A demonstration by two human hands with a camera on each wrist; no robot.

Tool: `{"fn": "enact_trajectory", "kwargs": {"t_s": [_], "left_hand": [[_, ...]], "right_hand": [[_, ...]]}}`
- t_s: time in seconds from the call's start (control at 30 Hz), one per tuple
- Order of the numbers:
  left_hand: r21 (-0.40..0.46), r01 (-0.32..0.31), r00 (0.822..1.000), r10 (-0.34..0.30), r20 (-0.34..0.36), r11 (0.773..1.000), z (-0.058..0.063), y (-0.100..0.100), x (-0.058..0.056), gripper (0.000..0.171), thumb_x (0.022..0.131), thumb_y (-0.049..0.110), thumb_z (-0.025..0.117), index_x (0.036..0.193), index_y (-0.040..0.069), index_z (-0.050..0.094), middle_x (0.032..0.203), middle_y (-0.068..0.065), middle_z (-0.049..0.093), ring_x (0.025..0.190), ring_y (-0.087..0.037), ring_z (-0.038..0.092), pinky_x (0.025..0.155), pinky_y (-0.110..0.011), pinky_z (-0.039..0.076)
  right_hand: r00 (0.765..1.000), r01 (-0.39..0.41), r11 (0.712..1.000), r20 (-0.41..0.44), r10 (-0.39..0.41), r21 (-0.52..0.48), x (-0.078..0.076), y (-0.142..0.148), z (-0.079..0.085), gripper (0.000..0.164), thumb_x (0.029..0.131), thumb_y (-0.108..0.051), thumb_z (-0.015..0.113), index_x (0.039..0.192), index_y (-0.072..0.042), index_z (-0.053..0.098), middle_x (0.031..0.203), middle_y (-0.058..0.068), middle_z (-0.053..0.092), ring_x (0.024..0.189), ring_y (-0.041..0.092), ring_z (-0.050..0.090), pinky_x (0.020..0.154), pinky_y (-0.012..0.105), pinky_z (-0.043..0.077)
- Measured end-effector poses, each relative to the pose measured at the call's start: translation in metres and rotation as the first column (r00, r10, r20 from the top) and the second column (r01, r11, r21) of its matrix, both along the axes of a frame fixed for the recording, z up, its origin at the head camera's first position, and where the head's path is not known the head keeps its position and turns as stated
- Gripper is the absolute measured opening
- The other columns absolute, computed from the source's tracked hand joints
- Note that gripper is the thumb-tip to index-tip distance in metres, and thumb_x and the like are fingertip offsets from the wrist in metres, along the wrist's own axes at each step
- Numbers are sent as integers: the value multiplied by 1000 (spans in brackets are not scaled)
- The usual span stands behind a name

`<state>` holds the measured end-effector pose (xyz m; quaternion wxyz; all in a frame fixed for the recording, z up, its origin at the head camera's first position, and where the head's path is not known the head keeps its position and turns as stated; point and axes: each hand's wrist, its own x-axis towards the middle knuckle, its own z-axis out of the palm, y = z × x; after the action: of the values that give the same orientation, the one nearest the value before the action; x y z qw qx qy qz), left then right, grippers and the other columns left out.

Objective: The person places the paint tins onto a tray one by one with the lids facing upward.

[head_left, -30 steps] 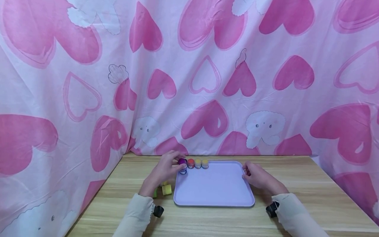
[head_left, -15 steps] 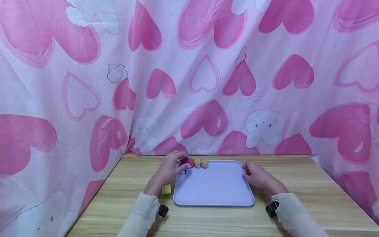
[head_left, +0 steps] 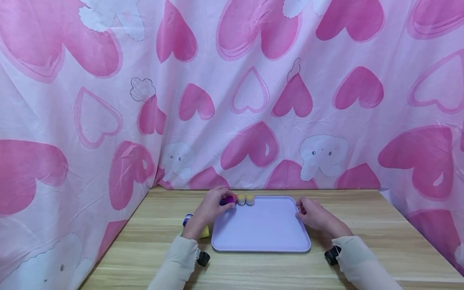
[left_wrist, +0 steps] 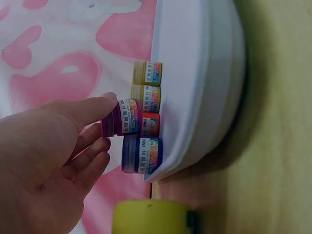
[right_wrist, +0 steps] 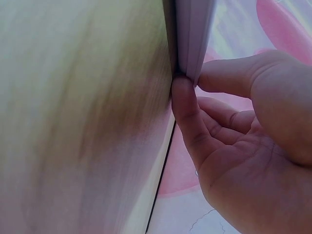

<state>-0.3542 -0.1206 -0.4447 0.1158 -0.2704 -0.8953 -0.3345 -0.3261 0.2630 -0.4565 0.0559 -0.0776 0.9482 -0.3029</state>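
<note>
My left hand (head_left: 211, 205) pinches a small purple paint jar (left_wrist: 121, 118) by its lid end, between thumb and fingers. That jar is held in front of a red paint jar (left_wrist: 151, 125), partly covering it in the left wrist view. Along the back edge of the lilac tray (head_left: 261, 231) stand a dark blue paint jar (left_wrist: 142, 155), the red one and two yellow paint jars (head_left: 241, 199). On the tray's right side my right hand (head_left: 314, 214) grips the rim, thumb against one face and a finger on the other, as the right wrist view shows.
Left of the tray, partly behind my left forearm, a blue-capped jar (head_left: 187, 220) and a yellow jar (head_left: 205, 232) lie on the wooden table (head_left: 377, 241). A pink heart-patterned curtain (head_left: 250, 100) hangs behind and at the sides of the table.
My left hand has carried the purple jar slightly rightward, from above the blue jar to in front of the red one. My right hand stays on the tray rim.
</note>
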Motion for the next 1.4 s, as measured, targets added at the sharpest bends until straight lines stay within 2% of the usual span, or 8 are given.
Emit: {"fn": "enact_trajectory", "kwargs": {"t_s": [0.13, 0.3, 0.43, 0.67, 0.9, 1.07, 1.4], "left_hand": [[-33, 4, 1000, -4, -21, 999, -3, 3, 0, 24, 92, 12, 87, 115, 10, 80, 111, -4, 69, 103, -21, 64, 96, -40, 59], [-69, -13, 999, 11, -30, 998, -5, 5, 0, 24, 91, 15, 88, 114, 13, 80, 115, -4, 68, 109, -22, 60, 102, -42, 56], [-107, -54, 998, 50, -43, 993, -8, 6, -1, 24, 91, 18, 89, 113, 15, 80, 115, -2, 71, 113, -24, 60, 104, -45, 56], [-219, -124, 991, 108, -80, 968, -11, 8, 1, 29, 91, 29, 90, 117, 20, 80, 118, 1, 76, 116, -22, 62, 106, -44, 57], [-229, -127, 991, 112, -76, 965, -10, 8, 4, 27, 94, 29, 84, 120, 20, 81, 127, -4, 76, 125, -26, 63, 113, -46, 55], [-230, -131, 991, 117, -73, 964, -10, 7, 6, 29, 94, 28, 86, 121, 20, 82, 126, -4, 72, 121, -26, 61, 110, -47, 56], [-218, -97, 993, 79, -91, 971, -8, 3, 5, 27, 93, 25, 88, 119, 20, 84, 121, -3, 75, 119, -25, 63, 106, -45, 56]], "right_hand": [[1000, 6, 1000, 1, -6, 4, 1, -1, 1, 31, 101, -5, 71, 129, 0, 60, 101, 8, 64, 90, 20, 60, 82, 33, 63], [1000, -4, 1000, 0, 4, -5, 3, -1, 4, 29, 102, -4, 70, 129, 2, 59, 101, 9, 64, 91, 21, 59, 80, 33, 61], [1000, -17, 1000, -11, 17, -1, 2, 0, 4, 29, 102, -4, 69, 129, 3, 60, 102, 9, 64, 91, 21, 59, 80, 33, 60], [1000, -3, 1000, 0, 3, -7, -1, -1, 2, 31, 102, -6, 71, 130, 1, 61, 102, 8, 65, 92, 21, 60, 82, 32, 62], [1000, -10, 1000, -18, 10, -4, 1, 0, 2, 30, 102, -4, 70, 129, 3, 61, 102, 8, 65, 91, 21, 59, 82, 35, 61], [1000, -7, 1000, -16, 8, 11, 1, 0, 2, 31, 101, -6, 71, 129, 2, 61, 103, 8, 65, 92, 21, 60, 84, 35, 63], [1000, -1, 1000, -4, 1, 18, 1, -1, 4, 31, 101, -6, 71, 129, 2, 60, 103, 8, 65, 91, 21, 60, 84, 36, 63]]}}
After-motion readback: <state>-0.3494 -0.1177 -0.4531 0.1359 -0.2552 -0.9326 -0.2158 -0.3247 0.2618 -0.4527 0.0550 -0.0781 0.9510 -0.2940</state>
